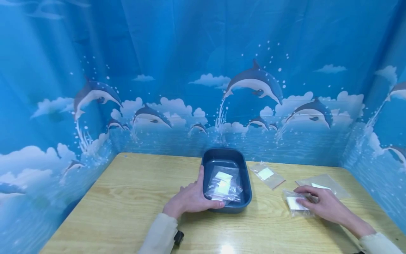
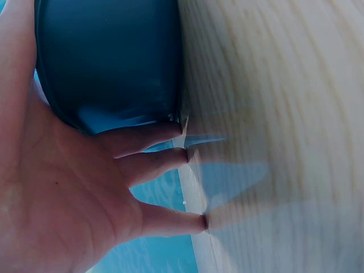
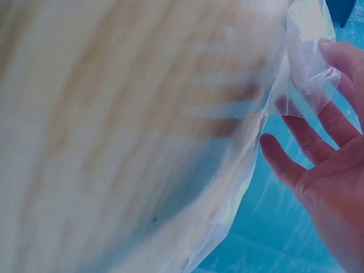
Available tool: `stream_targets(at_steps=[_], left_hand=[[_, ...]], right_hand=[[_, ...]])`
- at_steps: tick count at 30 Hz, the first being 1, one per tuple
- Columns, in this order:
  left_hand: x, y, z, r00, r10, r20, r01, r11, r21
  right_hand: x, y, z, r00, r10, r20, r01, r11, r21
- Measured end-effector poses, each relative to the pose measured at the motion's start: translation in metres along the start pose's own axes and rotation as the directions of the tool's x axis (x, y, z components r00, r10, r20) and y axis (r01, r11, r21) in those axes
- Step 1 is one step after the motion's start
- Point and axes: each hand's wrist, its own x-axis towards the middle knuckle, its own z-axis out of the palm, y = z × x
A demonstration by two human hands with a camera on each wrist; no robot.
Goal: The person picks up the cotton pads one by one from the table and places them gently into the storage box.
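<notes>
A clear bag with a white insert was at the table's right side, pinched by the right hand; the right wrist view showed fingers behind its film, which the head view hid. The left hand lay straight-fingered against the dark blue bin, thumb at the near rim; only the left wrist view revealed three fingertips meeting the table. There, the bin's outer wall blocked its contents, whereas the head view showed a heap of bags inside. Another bag lay just right of the bin; a farther one was partly covered by the right hand. A dolphin-print curtain stood behind.
</notes>
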Motion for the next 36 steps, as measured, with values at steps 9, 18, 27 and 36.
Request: stream_targets(at_steps=[9,18,27,36], left_hand=[[0.000,0.001,0.000,1.000,0.000,0.004,0.000,1.000,0.003],[-0.001,0.001,-0.001,1.000,-0.001,0.006,0.001,1.000,-0.003],[-0.002,0.002,0.000,1.000,-0.001,0.010,0.001,1.000,-0.019],[0.000,0.001,0.000,1.000,-0.002,0.005,0.002,1.000,-0.011]], right_hand=[[0.001,0.002,0.006,0.989,-0.103,-0.103,0.100,0.995,-0.028],[0.005,0.003,0.010,0.955,-0.224,-0.193,0.230,0.973,0.009],[0.010,-0.012,0.002,0.969,-0.159,-0.188,0.166,0.986,0.019],[0.028,-0.029,-0.003,0.984,-0.111,-0.142,0.123,0.989,0.084]])
